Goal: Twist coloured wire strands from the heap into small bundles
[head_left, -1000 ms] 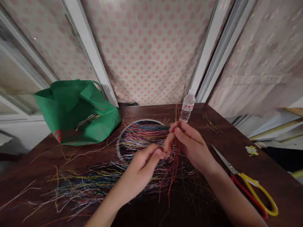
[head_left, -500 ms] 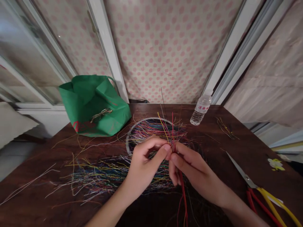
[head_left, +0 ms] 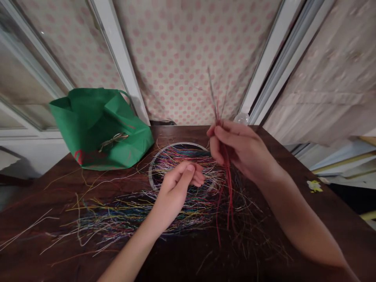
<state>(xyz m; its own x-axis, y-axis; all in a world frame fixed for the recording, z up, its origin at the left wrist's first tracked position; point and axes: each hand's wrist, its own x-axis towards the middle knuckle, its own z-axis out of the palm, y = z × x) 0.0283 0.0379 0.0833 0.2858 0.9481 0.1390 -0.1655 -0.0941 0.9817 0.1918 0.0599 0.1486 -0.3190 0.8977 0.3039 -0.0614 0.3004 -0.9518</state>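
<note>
Right hand (head_left: 241, 147) pinches the red wires (head_left: 229, 192), long axis near vertical, tails hanging below it; left hand (head_left: 179, 180), lower and left over the pile (head_left: 126, 217), is apart from them, fingers curled, can't tell if gripping anything.

Through the head view I'm watching the right hand (head_left: 239, 147) pinching a bundle of red strands (head_left: 229, 192), some ends pointing up and others hanging below. The left hand (head_left: 174, 184) is hovering apart from it, thumb pressing against curled fingers. Coloured wires (head_left: 126, 219) are spreading across the dark table (head_left: 337, 221), a green bag (head_left: 88, 117) is standing beyond at left, and a bottle (head_left: 242, 118) is peeking out behind the right hand.
</note>
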